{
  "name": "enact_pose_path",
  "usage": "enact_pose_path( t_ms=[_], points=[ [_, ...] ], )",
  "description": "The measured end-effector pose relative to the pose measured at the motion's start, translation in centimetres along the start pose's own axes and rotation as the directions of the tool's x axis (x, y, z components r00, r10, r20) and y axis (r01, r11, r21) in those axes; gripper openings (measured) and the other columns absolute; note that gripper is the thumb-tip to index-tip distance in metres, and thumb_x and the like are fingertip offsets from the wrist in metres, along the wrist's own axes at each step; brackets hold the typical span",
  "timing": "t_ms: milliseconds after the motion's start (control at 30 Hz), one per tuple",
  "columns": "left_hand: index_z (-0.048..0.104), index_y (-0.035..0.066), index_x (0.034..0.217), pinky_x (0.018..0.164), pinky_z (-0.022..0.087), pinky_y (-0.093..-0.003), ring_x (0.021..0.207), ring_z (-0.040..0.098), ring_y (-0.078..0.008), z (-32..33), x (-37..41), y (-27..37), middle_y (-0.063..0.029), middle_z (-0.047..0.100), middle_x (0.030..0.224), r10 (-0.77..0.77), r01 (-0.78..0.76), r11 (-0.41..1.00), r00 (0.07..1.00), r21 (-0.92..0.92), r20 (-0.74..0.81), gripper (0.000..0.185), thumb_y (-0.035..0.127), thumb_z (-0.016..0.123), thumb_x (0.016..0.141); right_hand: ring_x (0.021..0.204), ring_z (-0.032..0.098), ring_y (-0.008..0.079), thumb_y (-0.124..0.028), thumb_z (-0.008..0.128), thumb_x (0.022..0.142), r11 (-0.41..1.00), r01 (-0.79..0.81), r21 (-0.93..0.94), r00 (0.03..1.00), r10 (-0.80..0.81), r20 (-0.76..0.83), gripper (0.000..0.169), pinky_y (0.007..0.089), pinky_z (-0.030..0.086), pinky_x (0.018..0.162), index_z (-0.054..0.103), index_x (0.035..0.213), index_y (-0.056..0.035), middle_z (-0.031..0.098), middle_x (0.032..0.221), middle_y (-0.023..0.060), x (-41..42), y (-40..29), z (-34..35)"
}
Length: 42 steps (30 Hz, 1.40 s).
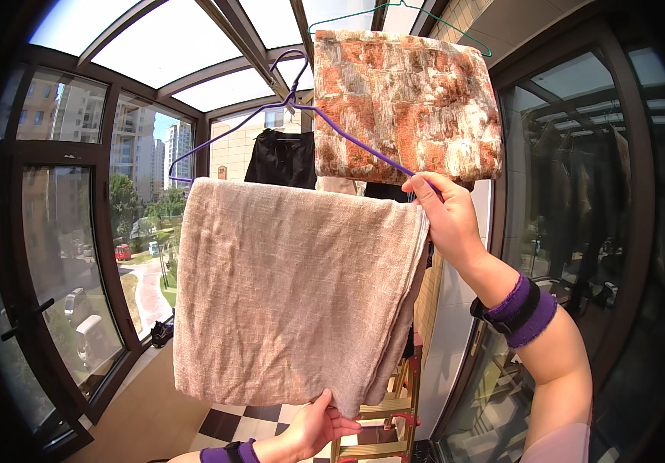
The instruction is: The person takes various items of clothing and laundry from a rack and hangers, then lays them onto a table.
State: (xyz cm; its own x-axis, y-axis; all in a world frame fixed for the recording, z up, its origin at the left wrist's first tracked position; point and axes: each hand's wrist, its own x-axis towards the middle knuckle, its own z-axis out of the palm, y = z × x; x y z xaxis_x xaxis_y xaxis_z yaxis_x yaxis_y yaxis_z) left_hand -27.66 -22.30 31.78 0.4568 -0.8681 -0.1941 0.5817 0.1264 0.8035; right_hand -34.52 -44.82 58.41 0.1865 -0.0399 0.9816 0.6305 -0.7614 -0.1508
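Observation:
A folded beige cloth [298, 289] hangs over the lower bar of a purple clothes hanger [234, 128], whose hook rises towards a ceiling rail. My right hand [451, 217] pinches the hanger's right arm near its end, beside the cloth's upper right corner. Down at the cloth's bottom edge is my left hand [309, 428], its thumb on the front of the fabric and its other fingers partly behind the hem. Just behind, a folded cloth with a brick-like red and white pattern [405, 107] hangs on a green hanger [448, 26]. Both my wrists wear purple bands.
Black clothing [280, 157] hangs farther back. A yellow and red stepladder [384, 408] stands below on a checkered tile floor [254, 427]. Framed windows [66, 260] line the left, glass doors [570, 231] the right. Dark shoes [162, 334] lie on the left ledge.

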Motion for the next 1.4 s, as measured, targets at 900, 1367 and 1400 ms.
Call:
enact_pose_path(
  t_ms=[900,1367,1400],
  points=[
    [0.044,0.0,0.113,0.071,0.058,-0.04,0.075,0.065,-0.0236,18.1,4.2,20.0,-0.0048,0.052,0.074,0.832,-0.908,0.413,0.405,0.064,0.378,0.02,0.012,0.039,0.098,0.087,0.062,0.0222,-0.032,0.062,0.09,0.904,0.096,-0.417,0.95,-0.208,-0.231,0.026,0.0326,0.05,0.077,0.065,0.103,-0.0097,0.061,0.099,0.0093,2.3,2.6,-9.7],
    [0.04,-0.01,0.116,0.076,0.059,-0.0384,0.082,0.064,-0.026,36.8,9.2,27.9,-0.0149,0.056,0.089,0.936,-0.979,0.032,0.101,0.203,0.338,0.027,0.003,0.037,0.092,0.08,0.06,0.0138,-0.024,0.065,0.087,0.953,-0.172,0.25,0.98,0.141,0.137,0.038,0.0286,0.046,0.064,0.054,0.107,0.0059,0.064,0.091,0.0113,14.9,14.1,-13.1],
    [0.041,-0.01,0.114,0.074,0.061,-0.0395,0.082,0.066,-0.0279,37.4,9.5,28.4,-0.0189,0.059,0.091,0.949,-0.974,0.005,0.075,0.224,0.307,0.027,0.003,0.034,0.092,0.07,0.061,0.0123,-0.014,0.06,0.092,0.913,-0.184,0.365,0.98,0.143,0.136,0.025,0.0282,0.051,0.059,0.055,0.109,0.0032,0.061,0.085,0.0076,14.6,13.5,-11.6]
  ],
)
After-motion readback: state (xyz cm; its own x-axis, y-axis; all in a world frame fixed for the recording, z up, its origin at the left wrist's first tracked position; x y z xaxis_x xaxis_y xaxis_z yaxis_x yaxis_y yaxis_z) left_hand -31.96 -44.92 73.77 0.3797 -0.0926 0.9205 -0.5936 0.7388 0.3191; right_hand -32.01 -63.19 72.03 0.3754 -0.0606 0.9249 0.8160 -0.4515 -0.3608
